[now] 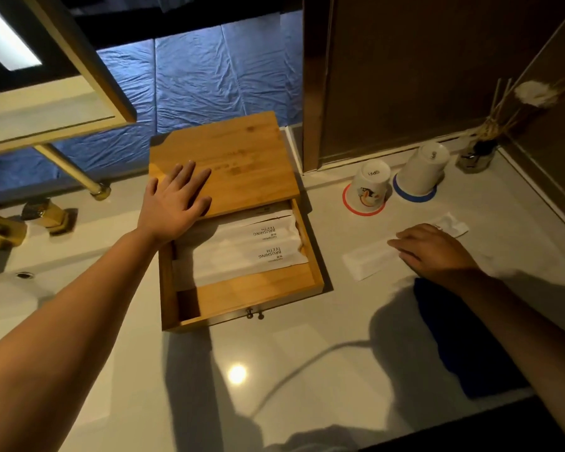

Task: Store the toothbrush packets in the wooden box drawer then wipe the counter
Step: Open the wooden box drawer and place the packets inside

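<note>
At the centre of the frame the wooden box [224, 164] sits on the pale table [307, 353], its drawer [242, 298] pulled out toward the lower edge and open on top. Two toothbrush packets [242, 246] printed "BRUSHING TEETH" lie inside, filling the drawer's upper part and leaving bare wood along its front. Right of the drawer a strip of clear table runs to a third packet [369, 259], lying loose at centre right. Above it two upturned cups [369, 184] stand on coloured coasters, with a reed diffuser [477, 154] in the upper right corner by the wall. A dark blue cloth [463, 340] lies at lower right, partly under the forearm. The left hand [173, 200] rests flat on the box lid, fingers spread, its grip apart. The right hand [434, 249] lies palm down on the loose packet, fingers curled over it; whether its grip has closed on it I cannot tell.
</note>
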